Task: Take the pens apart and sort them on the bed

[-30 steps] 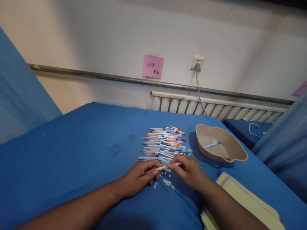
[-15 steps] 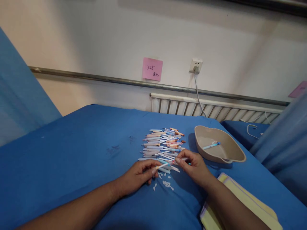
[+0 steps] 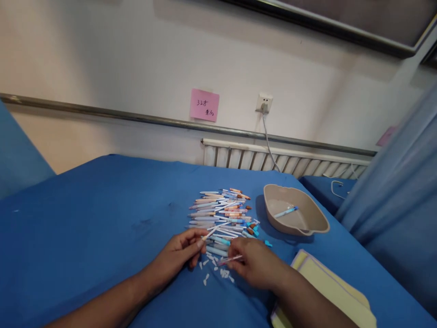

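Observation:
Between the thumb and fingers of my left hand [image 3: 186,251] is a slim white pen refill [image 3: 210,232] with an orange-tan end, pointing up and right over the pen parts. My right hand [image 3: 256,262] is closed just right of it, back uppermost, pinching a clear pinkish pen piece [image 3: 230,260]; its exact kind is hard to make out. In front of both hands lie rows of pen barrels [image 3: 203,214], with white refills and orange and blue parts beside them. Small white pieces [image 3: 224,273] are scattered below the hands. Teal and brown bits [image 3: 252,229] lie beyond my right hand.
A beige basin [image 3: 316,218] with a blue pen [image 3: 287,212] in it stands to the right. A yellow folded cloth or pad [image 3: 331,284] lies under my right forearm. Blue cloth [image 3: 136,200] covers the table. Behind are a radiator [image 3: 246,157] and a wall socket [image 3: 264,103].
My right hand has turned over and come down toward the small white pieces, with the pinkish piece now pointing left. My left hand still holds the refill. The view has shifted right.

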Motion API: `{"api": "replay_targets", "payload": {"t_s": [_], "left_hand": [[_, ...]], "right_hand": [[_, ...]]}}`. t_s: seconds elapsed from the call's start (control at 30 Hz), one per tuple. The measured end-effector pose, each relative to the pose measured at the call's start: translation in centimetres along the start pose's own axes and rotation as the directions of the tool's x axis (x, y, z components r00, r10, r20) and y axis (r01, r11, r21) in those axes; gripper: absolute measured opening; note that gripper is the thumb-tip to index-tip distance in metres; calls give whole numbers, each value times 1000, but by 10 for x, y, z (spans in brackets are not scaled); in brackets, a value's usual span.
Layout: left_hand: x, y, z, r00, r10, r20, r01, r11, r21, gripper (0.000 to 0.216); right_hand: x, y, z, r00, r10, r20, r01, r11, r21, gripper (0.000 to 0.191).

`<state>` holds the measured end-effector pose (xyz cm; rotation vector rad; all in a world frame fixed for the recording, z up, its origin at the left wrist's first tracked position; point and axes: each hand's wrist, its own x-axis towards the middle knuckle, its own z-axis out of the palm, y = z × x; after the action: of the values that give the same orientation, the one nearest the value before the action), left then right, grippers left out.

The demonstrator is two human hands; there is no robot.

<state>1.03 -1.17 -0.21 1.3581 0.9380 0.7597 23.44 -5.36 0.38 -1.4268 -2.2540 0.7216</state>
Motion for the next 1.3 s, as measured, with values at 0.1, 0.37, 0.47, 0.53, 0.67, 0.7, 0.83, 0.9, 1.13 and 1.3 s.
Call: {"api": "replay_targets", "payload": {"t_s": [0.1,0.37,0.47,0.53,0.67,0.7,0.83,0.9,1.13,1.3], "left_hand": [[0,0,1,1000,-3,9,3,1000,-2,39],[1,-1,-1,999,-2,-52,-2,997,-81,35],[3,-1,-3,995,-5,-98,-8,991,-132,34],[3,-1,-4,993,-1,-117,-18,987,-158,33],[4,-1,-4,993,7,-120,-26,987,-159,32],[5,-1,-3,993,9,-117,-27,988,-154,32],[5,-2,-3,994,13,-106,-28,989,-144,33],[5,-2,-3,994,5,-106,-20,990,-140,35],[4,0,-2,996,3,-84,-13,993,-113,36],[4,1,1,995,2,-96,-11,995,-95,38]], "right_hand": [[-2,-1,-9,1000,-15,-11,13,986,-168,13],[6,29,-28,955,145,-260,-216,939,-268,12],[8,36,-24,950,139,-281,-208,951,-230,9],[11,34,-18,954,90,-285,-144,974,-176,8],[16,18,-3,968,-112,-223,82,987,-142,17],[16,14,0,969,-170,-178,142,977,-159,20],[16,5,3,959,-282,-16,271,934,-235,28],[15,6,1,970,-242,1,234,935,-266,27],[20,13,-2,994,1,-113,-32,961,-274,13],[24,14,2,987,28,-158,-70,961,-268,12]]}}
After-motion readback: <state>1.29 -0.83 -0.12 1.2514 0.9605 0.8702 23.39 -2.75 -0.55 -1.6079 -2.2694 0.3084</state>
